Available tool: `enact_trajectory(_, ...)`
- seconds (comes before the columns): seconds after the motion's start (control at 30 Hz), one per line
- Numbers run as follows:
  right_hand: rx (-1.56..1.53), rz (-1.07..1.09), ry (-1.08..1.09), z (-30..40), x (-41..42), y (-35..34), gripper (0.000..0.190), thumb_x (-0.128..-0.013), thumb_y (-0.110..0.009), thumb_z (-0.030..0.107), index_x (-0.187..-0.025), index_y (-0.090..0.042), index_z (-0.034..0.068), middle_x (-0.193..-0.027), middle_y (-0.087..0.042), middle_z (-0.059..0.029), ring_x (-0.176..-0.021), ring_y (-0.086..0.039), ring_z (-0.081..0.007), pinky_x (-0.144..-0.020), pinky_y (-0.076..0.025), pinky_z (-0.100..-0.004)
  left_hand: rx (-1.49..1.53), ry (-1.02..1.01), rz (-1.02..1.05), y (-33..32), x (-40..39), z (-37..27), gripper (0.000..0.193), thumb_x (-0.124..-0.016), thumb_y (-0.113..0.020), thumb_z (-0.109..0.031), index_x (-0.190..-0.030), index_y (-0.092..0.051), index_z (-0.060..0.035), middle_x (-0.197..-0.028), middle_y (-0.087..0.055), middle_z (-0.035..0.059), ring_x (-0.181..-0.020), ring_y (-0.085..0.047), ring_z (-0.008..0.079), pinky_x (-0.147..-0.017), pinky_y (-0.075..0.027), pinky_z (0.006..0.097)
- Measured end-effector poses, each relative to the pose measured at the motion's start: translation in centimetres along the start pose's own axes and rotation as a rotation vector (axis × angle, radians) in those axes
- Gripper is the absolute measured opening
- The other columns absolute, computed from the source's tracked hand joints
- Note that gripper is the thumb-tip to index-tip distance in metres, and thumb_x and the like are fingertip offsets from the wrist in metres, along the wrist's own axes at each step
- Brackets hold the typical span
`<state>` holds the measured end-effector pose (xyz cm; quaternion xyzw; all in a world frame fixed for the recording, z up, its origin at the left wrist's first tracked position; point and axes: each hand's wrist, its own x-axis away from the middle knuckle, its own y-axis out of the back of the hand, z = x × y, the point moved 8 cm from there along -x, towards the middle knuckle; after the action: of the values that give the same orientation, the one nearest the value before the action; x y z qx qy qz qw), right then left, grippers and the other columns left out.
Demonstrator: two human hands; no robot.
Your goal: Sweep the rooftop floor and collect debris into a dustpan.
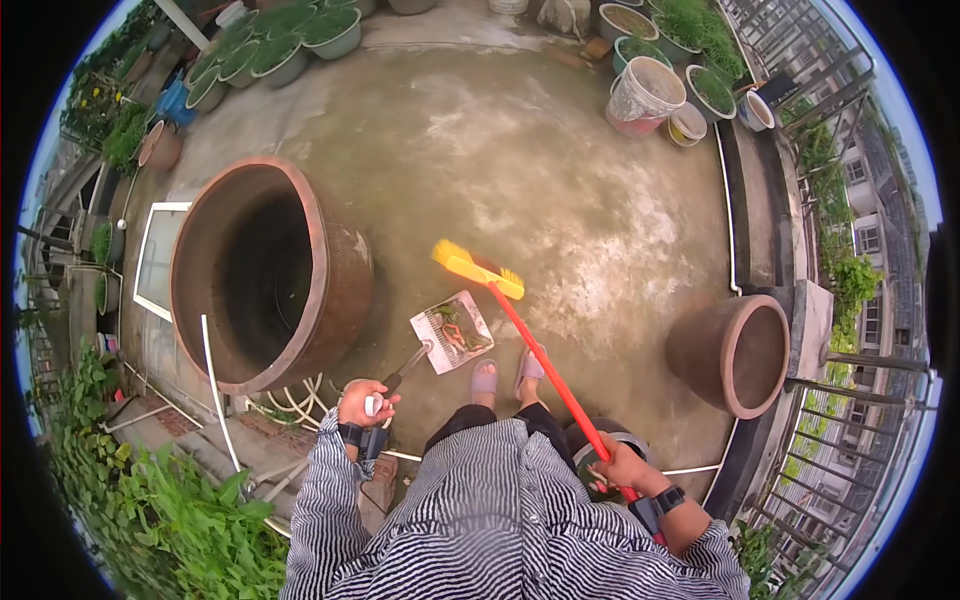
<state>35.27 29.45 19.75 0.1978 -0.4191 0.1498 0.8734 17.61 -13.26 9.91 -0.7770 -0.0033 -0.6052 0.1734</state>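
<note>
My left hand (pixel 366 403) grips the handle of a long-handled dustpan (pixel 453 331). Its pan is before my feet, with leaves and reddish-brown debris inside. In my right hand (pixel 624 466) is the red stick of a broom (pixel 546 358). The broom's yellow head (pixel 477 271) is beyond the pan, its bristles spread at both ends; whether they touch the floor I cannot tell. A pair of slippers (pixel 484 379) is on my feet, close to the pan's near edge.
A large brown clay vat (pixel 349 292) stands to the left, a smaller clay pot (pixel 697 352) to the right. Tubs of green plants (pixel 335 39) and a stained plastic bucket (pixel 637 109) line the far side. A coiled hose (pixel 304 405) lies at left; a metal railing (pixel 825 457) runs along the right.
</note>
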Motion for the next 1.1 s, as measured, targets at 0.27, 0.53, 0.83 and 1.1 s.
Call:
enact_trajectory(0.27, 0.74, -0.036, -0.049, 8.0, -17.1, 2.0, 0.054, -0.081, -0.042, 0.015, -0.131, -0.024, 0.011, -0.095, -0.058, -0.0191, -0.085, -0.057, -0.0339, -0.072, -0.046, -0.0418, 0.264, 0.123, 0.092, 5.4, 5.6, 4.8, 0.041, -0.07, -0.052, -0.001, -0.108, -0.036, -0.0036, -0.081, -0.059, 0.0206, -0.053, -0.058, 0.0197, -0.047, -0.053, 0.0368)
enact_trajectory(0.53, 1.081, 0.084, -0.14, 3.5, -13.8, 2.8, 0.051, -0.084, -0.038, 0.015, -0.133, -0.023, 0.019, -0.093, -0.061, -0.0094, -0.084, -0.06, -0.0257, -0.067, -0.048, -0.0372, 0.348, -0.032, -0.169, 9.7, 7.8, 8.0, 0.038, -0.067, -0.053, -0.002, -0.102, -0.039, -0.0037, -0.074, -0.056, 0.0187, -0.065, -0.06, 0.0266, -0.042, -0.052, 0.0361)
enact_trajectory(0.83, 0.914, 0.052, -0.339, -7.2, 1.2, 5.5, 0.055, -0.08, -0.043, 0.013, -0.132, -0.025, 0.017, -0.091, -0.06, -0.0168, -0.083, -0.059, -0.0309, -0.07, -0.047, -0.0395, 0.303, 0.036, -0.151, 9.8, 5.9, 8.4, 0.018, -0.067, -0.054, -0.006, -0.085, -0.049, -0.0038, -0.066, -0.056, 0.0122, -0.069, -0.061, 0.0255, -0.041, -0.048, 0.0316)
enact_trajectory(1.1, 0.351, -0.445, -0.415, -17.5, 9.0, 6.9, 0.048, -0.076, -0.049, 0.015, -0.122, -0.037, 0.005, -0.094, -0.056, -0.0256, -0.09, -0.053, -0.0392, -0.079, -0.043, -0.0421, 0.086, -0.065, -0.225, 7.6, 5.1, 5.1, 0.015, -0.069, -0.053, -0.008, -0.081, -0.049, -0.0014, -0.061, -0.053, 0.0099, -0.076, -0.061, 0.0257, -0.043, -0.05, 0.0341)
